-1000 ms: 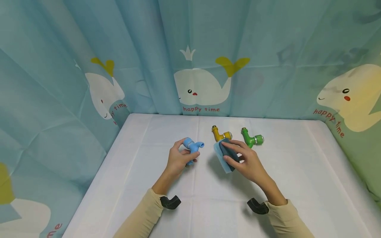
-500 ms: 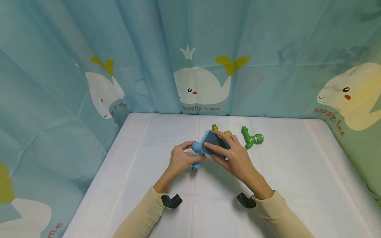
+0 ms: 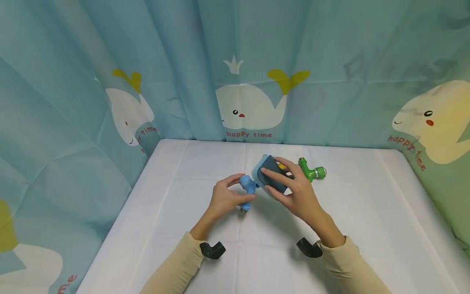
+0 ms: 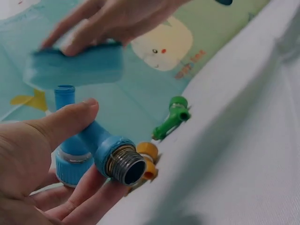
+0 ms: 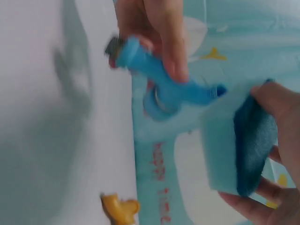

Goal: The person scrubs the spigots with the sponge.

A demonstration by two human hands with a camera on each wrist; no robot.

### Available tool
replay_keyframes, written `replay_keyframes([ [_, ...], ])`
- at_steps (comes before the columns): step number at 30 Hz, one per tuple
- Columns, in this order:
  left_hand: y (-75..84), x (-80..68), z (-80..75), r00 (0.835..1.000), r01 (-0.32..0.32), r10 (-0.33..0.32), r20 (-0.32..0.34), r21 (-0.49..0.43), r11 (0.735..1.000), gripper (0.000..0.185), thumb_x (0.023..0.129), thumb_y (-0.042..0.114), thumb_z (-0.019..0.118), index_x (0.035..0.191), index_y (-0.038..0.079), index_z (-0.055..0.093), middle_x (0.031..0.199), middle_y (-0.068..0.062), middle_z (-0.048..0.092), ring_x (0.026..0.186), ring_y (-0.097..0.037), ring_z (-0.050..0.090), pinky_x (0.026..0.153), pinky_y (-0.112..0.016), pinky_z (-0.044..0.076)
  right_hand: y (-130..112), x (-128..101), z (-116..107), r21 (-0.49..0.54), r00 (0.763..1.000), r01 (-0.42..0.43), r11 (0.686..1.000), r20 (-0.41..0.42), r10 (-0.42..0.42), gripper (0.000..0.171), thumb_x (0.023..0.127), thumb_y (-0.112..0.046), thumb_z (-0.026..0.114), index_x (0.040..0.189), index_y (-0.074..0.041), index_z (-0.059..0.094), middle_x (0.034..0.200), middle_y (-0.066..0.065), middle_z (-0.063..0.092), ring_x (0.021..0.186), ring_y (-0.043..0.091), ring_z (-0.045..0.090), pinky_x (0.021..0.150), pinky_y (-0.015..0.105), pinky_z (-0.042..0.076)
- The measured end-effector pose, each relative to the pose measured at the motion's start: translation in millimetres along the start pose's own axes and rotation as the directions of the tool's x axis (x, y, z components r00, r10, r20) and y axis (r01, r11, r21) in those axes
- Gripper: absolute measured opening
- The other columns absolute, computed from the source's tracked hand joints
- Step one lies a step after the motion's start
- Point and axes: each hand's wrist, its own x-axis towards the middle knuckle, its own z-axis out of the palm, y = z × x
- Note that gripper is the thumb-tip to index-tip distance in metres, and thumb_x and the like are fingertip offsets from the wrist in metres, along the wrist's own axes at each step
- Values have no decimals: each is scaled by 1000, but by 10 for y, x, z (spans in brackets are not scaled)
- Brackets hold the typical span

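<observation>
While the left hand (image 3: pixel 224 199) grips the blue tap fitting (image 3: pixel 247 188) above the white worktop (image 3: pixel 183 212), the right hand (image 3: pixel 299 196) holds a blue sponge (image 3: pixel 269 176) just beside the fitting's narrow spout. The left fingers (image 4: pixel 82 199) curl under the fitting's body and the thumb presses on top; the threaded metal end (image 4: pixel 125 165) points toward the left wrist camera. The right fingers (image 3: pixel 273 173) lie across the sponge's dark scouring face, with the thumb on the opposite side, pinching it. In the right wrist view the sponge's pale blue edge (image 5: pixel 220 140) sits at the spout tip; whether the two touch cannot be told.

A yellow tap fitting (image 4: pixel 147 159) lies on the worktop behind the hands, mostly hidden by the sponge in the head view. A green tap fitting (image 3: pixel 311 171) lies to its right, well apart from both hands. A whale-print curtain (image 3: pixel 249 106) encloses the worktop on three sides.
</observation>
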Motion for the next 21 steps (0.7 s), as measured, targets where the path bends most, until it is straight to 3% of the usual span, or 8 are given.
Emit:
replay_keyframes([
  [3,-16,-2,7,999,-46,46,-11,6,999,68,74,13,93,136,10,65,129,-10,69,59,-14,69,61,-27,57,-20,-25,15,30,999,5,1000,42,-6,51,82,-15,88,131,-19,73,145,20,53,115,37,60,84,53,57],
  [7,-32,-6,7,998,-58,58,-16,-13,998,68,73,10,94,135,11,65,130,-11,69,60,-14,70,61,-27,58,-8,-48,13,4,999,-32,999,14,32,55,77,-10,90,129,-17,74,144,20,54,113,36,61,81,53,58],
  [13,-33,-10,-8,993,-120,120,12,-17,993,68,75,5,92,136,7,64,133,-14,67,61,-15,71,59,-27,58,-22,-26,24,32,998,3,999,60,-5,53,81,-13,87,131,-19,72,144,19,54,112,34,62,80,50,57],
  [17,-18,-21,-16,990,-137,138,30,-22,990,68,75,4,92,136,8,64,135,-14,66,60,-14,70,57,-26,56,-3,-30,24,3,1000,-15,1000,27,14,51,80,-12,87,129,-18,74,142,21,55,114,36,61,81,52,57],
  [21,11,-22,-33,985,-161,163,54,-34,986,70,74,2,92,138,6,62,138,-14,64,61,-15,71,56,-24,54,17,-30,-31,65,998,-25,998,60,21,49,83,-12,85,130,-18,73,143,20,54,108,32,62,76,44,57],
])
